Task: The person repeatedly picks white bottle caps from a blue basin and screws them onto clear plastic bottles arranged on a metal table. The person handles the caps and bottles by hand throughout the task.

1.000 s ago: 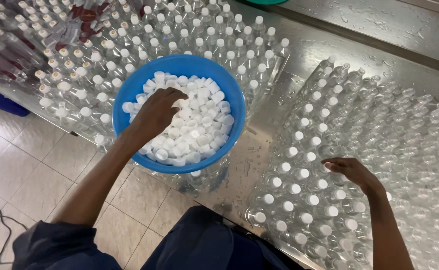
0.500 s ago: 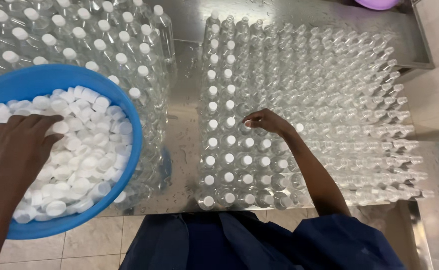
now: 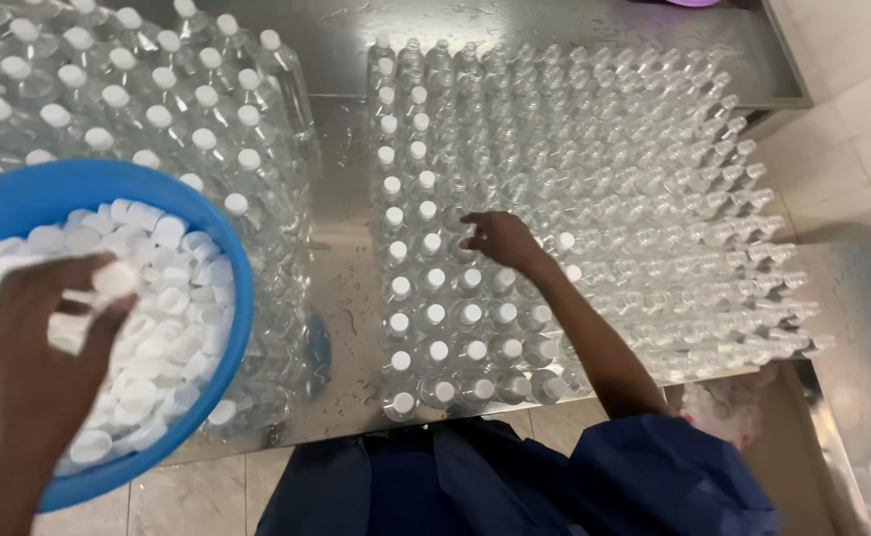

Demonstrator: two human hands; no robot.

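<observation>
My left hand (image 3: 34, 367) is in the blue bowl (image 3: 219, 328) of white bottle caps (image 3: 163, 298), fingers closed on a few caps. My right hand (image 3: 500, 240) rests on top of the clear plastic bottles (image 3: 614, 199) standing in rows on the steel table (image 3: 341, 268), fingertips pinched at a bottle neck; a white cap seems to be under them. The rows nearest me and at the block's left carry white caps (image 3: 435, 316); the bottles farther right stand uncapped.
A second block of capped bottles (image 3: 158, 99) stands at the left, under and behind the blue bowl. A wet strip of bare steel separates the two blocks. Tiled floor (image 3: 852, 149) lies to the right, beyond the table edge.
The view has shifted right. My left hand has closed on caps in the bowl. My right hand has moved a little along the bottle tops.
</observation>
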